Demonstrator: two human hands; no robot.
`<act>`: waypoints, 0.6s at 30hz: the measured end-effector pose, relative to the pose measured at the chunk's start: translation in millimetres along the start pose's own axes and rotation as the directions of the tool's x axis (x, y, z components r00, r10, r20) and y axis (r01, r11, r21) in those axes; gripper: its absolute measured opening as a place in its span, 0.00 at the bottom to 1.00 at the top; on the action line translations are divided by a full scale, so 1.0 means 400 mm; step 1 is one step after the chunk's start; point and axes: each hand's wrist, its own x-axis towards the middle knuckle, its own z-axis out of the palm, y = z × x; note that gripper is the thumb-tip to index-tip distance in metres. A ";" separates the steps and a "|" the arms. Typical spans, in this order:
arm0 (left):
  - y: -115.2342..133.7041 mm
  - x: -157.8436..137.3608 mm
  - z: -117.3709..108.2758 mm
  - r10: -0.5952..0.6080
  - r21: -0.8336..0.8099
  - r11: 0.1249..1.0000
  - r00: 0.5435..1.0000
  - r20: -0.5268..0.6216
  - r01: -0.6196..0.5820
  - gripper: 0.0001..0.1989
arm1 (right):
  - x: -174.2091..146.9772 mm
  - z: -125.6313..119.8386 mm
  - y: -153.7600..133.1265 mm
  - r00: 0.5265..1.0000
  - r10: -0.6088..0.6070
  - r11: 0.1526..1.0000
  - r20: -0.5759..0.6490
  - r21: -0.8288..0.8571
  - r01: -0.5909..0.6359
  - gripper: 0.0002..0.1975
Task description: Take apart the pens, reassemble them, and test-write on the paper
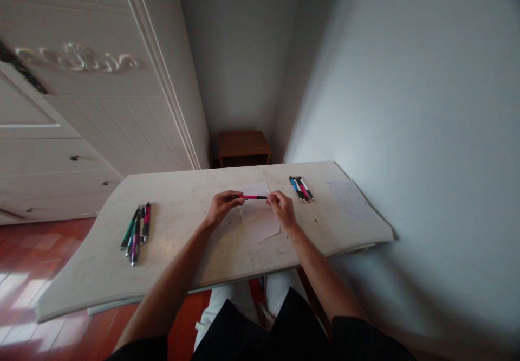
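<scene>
A pink and black pen [255, 197] lies level between my two hands, above a sheet of paper [260, 223]. My left hand [223, 206] pinches its left end, and my right hand [282, 207] pinches the black right end. To the right rests a small group of pens [301, 188] in blue, white, pink and black. Far to the left, a pile of several pens [137, 231] in green, purple, pink and black sits on the table.
The white table [195, 209] has a curved edge toward my lap. A paper with handwriting [348, 198] lies at its right end, by the wall [426, 133]. Beyond the far edge stands a low brown wooden table [244, 143]. A white cabinet [101, 79] rises at the left.
</scene>
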 end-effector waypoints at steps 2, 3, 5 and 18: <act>0.005 -0.002 0.002 0.012 0.000 1.000 1.000 -0.004 -0.012 0.18 | -0.001 0.000 -0.005 1.000 0.012 1.000 0.029 0.001 -0.012 0.15; 0.008 -0.003 0.003 0.015 0.002 1.000 1.000 -0.005 -0.015 0.17 | -0.001 0.000 -0.007 0.999 0.017 1.000 0.037 -0.001 -0.017 0.15; 0.013 -0.006 0.005 0.017 0.009 1.000 1.000 -0.010 -0.017 0.17 | -0.001 0.000 -0.008 0.998 0.026 1.000 0.048 -0.010 -0.026 0.16; 0.018 -0.002 0.021 0.012 -0.252 0.968 0.999 -0.047 -0.024 0.18 | -0.010 0.015 -0.017 0.990 0.101 0.995 0.097 -0.010 -0.100 0.24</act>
